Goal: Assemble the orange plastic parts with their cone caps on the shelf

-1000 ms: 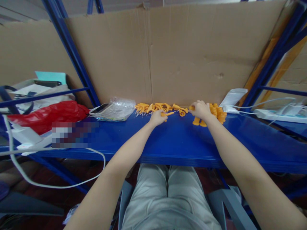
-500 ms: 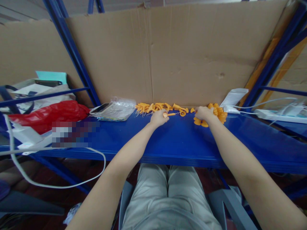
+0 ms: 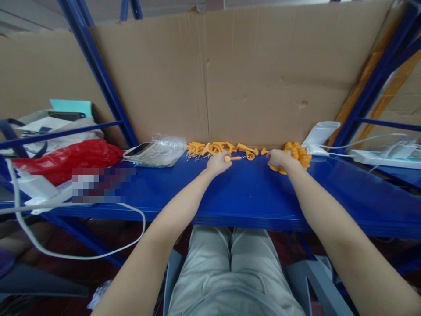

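Note:
My left hand (image 3: 218,163) is closed around an orange plastic corkscrew (image 3: 234,158), which sticks out to the right toward a loose orange ring (image 3: 250,156) on the shelf. A thin metal spiral shows between the two. Behind this hand lies a row of orange corkscrew pieces (image 3: 197,147), several with bare metal spirals. My right hand (image 3: 279,159) reaches down, fingers bent, into the near left side of a heap of rounded orange plastic pieces (image 3: 297,153). Its fingertips are partly hidden, so what they pinch is unclear. A small orange piece (image 3: 264,151) lies just left of it.
The blue metal shelf (image 3: 243,193) backs onto a cardboard sheet (image 3: 263,79). Left are a phone (image 3: 140,149), a clear plastic bag (image 3: 167,151), a red bag (image 3: 72,159) and a white cable (image 3: 66,256). White packets (image 3: 320,136) and a power strip (image 3: 388,159) sit right.
My right hand has shifted slightly, and the orange pieces beneath its fingers have moved a little to the right. My left hand holds the corkscrew almost still, turned slightly.

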Tool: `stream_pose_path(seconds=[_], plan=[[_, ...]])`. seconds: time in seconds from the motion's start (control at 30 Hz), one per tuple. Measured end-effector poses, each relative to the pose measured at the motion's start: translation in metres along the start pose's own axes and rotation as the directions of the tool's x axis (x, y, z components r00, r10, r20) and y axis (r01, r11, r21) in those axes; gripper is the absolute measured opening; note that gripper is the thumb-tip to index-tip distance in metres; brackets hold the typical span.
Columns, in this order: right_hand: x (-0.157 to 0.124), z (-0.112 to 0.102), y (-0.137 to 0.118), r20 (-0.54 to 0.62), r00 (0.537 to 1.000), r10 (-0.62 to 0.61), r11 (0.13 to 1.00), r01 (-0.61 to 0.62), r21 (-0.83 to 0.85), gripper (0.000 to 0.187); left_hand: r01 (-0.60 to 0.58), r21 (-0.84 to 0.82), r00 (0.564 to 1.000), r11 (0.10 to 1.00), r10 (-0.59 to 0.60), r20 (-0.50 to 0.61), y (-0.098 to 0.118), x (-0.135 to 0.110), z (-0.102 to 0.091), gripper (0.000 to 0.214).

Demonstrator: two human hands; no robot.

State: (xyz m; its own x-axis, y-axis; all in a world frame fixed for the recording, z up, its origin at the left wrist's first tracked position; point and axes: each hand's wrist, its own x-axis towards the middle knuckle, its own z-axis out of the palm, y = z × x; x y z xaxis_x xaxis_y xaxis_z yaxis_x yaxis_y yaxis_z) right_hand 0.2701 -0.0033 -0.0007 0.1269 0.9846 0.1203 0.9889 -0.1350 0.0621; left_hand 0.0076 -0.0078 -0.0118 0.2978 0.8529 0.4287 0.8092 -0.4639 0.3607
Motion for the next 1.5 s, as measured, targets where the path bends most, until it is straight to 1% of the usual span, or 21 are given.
stream_pose_path(seconds=[0.17,0.3,0.4,0.5,0.57,0.63,0.7,0.77,0.8,0.87,0.93,1.03,1.1,1.13,1.23,1.3,1.37,1.4,1.47,1.5], plan=[[0.001,0.001,0.001,-0.01,0.999,-0.051,0.998,0.051,-0.038,0.034,-0.01,-0.006,1.0,1.0,0.01,-0.001,0.0,0.0,0.001,0.033],[-0.003,-0.001,-0.002,-0.025,0.997,-0.075,0.996,0.074,-0.053,0.038,-0.017,0.006,1.0,1.0,0.017,0.001,0.0,0.0,0.001,0.032],[-0.009,-0.005,-0.007,-0.03,0.998,-0.047,0.997,0.045,-0.064,0.04,-0.03,0.01,1.0,1.0,0.03,0.001,0.0,0.0,0.001,0.033],[-0.014,-0.009,-0.011,-0.038,0.999,-0.031,0.997,0.028,-0.067,0.04,-0.058,-0.001,0.998,0.998,0.058,-0.004,-0.001,0.0,0.002,0.033],[-0.016,-0.012,-0.013,-0.062,0.997,-0.054,0.998,0.051,-0.048,0.038,-0.086,-0.011,0.996,0.996,0.086,-0.004,-0.002,0.001,0.003,0.034],[-0.016,-0.014,-0.017,-0.116,0.988,-0.106,0.994,0.107,0.004,0.035,-0.122,-0.029,0.993,0.992,0.122,-0.005,-0.004,0.002,0.005,0.036],[-0.016,-0.015,-0.024,-0.182,0.965,-0.19,0.974,0.208,0.085,0.035,-0.156,-0.054,0.988,0.986,0.155,-0.016,-0.005,0.003,0.007,0.038],[-0.017,-0.014,-0.035,-0.223,0.929,-0.296,0.922,0.339,0.186,0.035,-0.179,-0.072,0.984,0.981,0.177,-0.035,-0.006,0.004,0.008,0.039],[-0.017,-0.014,-0.041,-0.228,0.906,-0.358,0.88,0.409,0.243,0.034,-0.187,-0.076,0.982,0.979,0.184,-0.044,-0.006,0.004,0.008,0.039],[-0.019,-0.011,-0.052,-0.209,0.871,-0.445,0.802,0.491,0.339,0.032,-0.197,-0.077,0.979,0.977,0.193,-0.06,-0.006,0.004,0.007,0.04],[-0.02,-0.007,-0.059,-0.207,0.852,-0.481,0.761,0.523,0.385,0.029,-0.198,-0.067,0.979,0.978,0.194,-0.065,-0.006,0.003,0.006,0.043],[-0.019,-0.003,-0.063,-0.264,0.842,-0.47,0.734,0.539,0.412,0.024,-0.188,-0.053,0.981,0.981,0.184,-0.066,-0.005,0.001,0.004,0.049],[-0.018,-0.003,-0.062,-0.285,0.847,-0.449,0.731,0.531,0.428,0.023,-0.192,-0.06,0.979,0.979,0.187,-0.08,-0.005,0.001,0.004,0.053],[-0.018,-0.003,-0.061,-0.28,0.856,-0.433,0.736,0.516,0.438,0.023,-0.198,-0.071,0.977,0.978,0.191,-0.092,-0.005,0.001,0.004,0.055],[-0.018,-0.005,-0.062,-0.238,0.908,-0.346,0.755,0.42,0.504,0.026,-0.21,-0.118,0.971,0.97,0.194,-0.136,-0.004,0.002,0.006,0.06],[-0.02,-0.007,-0.064,-0.209,0.941,-0.265,0.739,0.337,0.583,0.026,-0.215,-0.136,0.967,0.967,0.192,-0.168,-0.004,0.003,0.006,0.063],[-0.024,-0.009,-0.067,-0.162,0.967,-0.195,0.691,0.252,0.678,0.024,-0.227,-0.136,0.959,0.964,0.198,-0.202,-0.003,0.004,0.006,0.06],[-0.026,-0.01,-0.069,-0.125,0.978,-0.165,0.658,0.203,0.725,0.024,-0.234,-0.135,0.955,0.963,0.202,-0.217,-0.002,0.005,0.006,0.055],[-0.031,-0.012,-0.071,-0.038,0.991,-0.125,0.579,0.104,0.809,0.024,-0.253,-0.14,0.951,0.957,0.219,-0.22,0.0,0.005,0.006,0.038],[-0.033,-0.014,-0.072,0.004,0.993,-0.118,0.536,0.06,0.842,0.024,-0.267,-0.145,0.951,0.953,0.236,-0.2,0.001,0.005,0.007,0.027]])
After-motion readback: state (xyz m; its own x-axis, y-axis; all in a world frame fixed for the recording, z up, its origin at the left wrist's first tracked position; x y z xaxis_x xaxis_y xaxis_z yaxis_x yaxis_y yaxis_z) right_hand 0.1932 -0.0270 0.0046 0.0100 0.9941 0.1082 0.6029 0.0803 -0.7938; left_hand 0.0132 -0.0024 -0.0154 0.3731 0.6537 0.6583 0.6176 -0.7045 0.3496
